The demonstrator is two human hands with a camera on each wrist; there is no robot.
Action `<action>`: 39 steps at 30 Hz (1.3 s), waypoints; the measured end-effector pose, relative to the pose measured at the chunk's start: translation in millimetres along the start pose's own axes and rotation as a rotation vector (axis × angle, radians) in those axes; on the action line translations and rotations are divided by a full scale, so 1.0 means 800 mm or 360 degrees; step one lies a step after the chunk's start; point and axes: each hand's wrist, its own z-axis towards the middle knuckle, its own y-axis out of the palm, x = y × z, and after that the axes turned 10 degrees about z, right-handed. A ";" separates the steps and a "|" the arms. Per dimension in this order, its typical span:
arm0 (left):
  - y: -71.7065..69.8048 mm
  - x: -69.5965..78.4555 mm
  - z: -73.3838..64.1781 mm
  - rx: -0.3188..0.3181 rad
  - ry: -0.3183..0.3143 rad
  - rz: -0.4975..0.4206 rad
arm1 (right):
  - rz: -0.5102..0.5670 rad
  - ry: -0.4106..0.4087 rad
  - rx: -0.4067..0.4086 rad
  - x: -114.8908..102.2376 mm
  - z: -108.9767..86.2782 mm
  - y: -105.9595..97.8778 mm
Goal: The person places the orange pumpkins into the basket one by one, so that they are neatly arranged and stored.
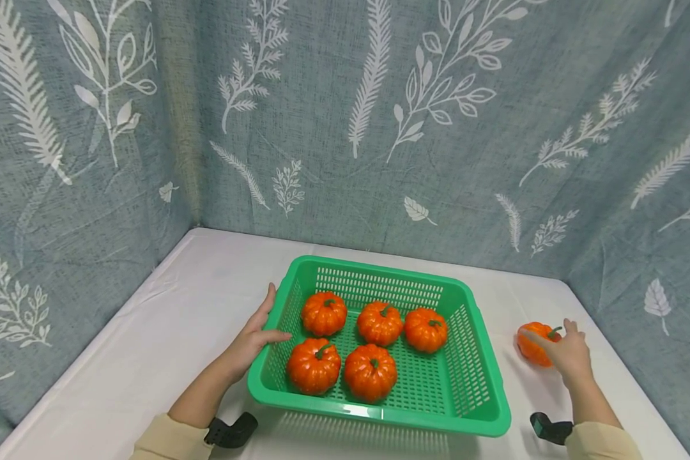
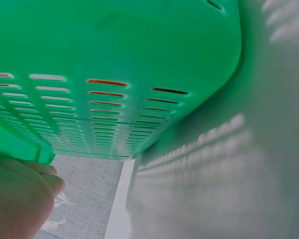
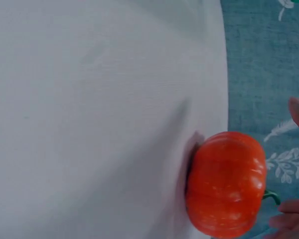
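A green plastic basket with slotted walls stands on the white table, holding several shiny orange pumpkins, such as the front one. My left hand grips its left rim, thumb over the edge and fingers along the outside. From the left wrist, the hand shows at the rim beside the slotted wall. Right of the basket lies a single pumpkin with a green stem. Over it my right hand spreads thumb and fingers. The right wrist view shows that pumpkin with the fingertips near its stem.
Blue-grey curtains with white leaf prints hang behind the table and along both sides. White cloth covers the table. A black strapped device sits on each wrist, the left one close to the basket's front left corner.
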 end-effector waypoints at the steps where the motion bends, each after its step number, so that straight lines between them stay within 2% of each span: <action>1: 0.000 0.000 0.000 0.0000 0.0002 0.0000 | -0.0012 0.0005 -0.0006 0.002 0.001 0.001; 12: -0.001 0.002 0.000 -0.0010 -0.0003 -0.0007 | -0.0034 -0.0068 0.0038 0.011 0.000 0.015; 18: 0.000 0.003 0.000 -0.0011 -0.0007 -0.0014 | -0.0034 -0.0118 0.0103 0.018 0.000 0.020; 39: 0.000 0.001 0.000 0.0000 -0.0026 0.0016 | -0.0119 -0.0194 0.0156 0.023 -0.001 0.020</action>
